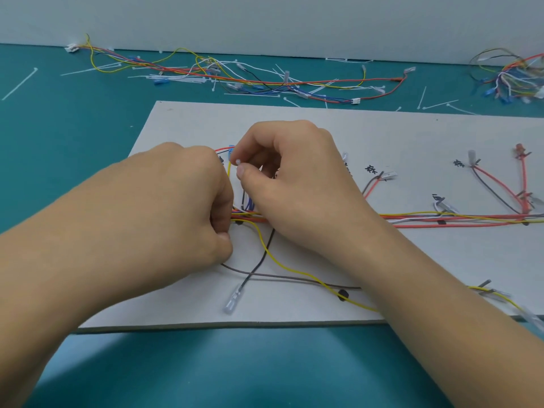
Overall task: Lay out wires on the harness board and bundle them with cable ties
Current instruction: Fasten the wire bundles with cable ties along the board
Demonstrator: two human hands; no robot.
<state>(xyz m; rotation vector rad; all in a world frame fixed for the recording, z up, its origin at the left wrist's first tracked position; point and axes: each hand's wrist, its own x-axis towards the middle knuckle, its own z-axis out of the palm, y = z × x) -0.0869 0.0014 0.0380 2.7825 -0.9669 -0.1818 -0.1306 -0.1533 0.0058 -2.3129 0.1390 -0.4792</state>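
L hand (182,201) grips wires (256,214), R fingers (242,172) pinch cable tie (238,162) above.

One view only, worn on the head. Looking forward and down along both forearms, which enter from the lower left and lower right corners. Close to the work: left hand (188,201) and right hand (294,178) large at the centre of the frame, harness board (412,260) spanning the middle band and cut off at the right edge. Teal table (59,128) around it, loose wires (235,75) across the upper part, pale wall (265,19) along the top edge. Slight wide-angle bowing of the table's far edge.
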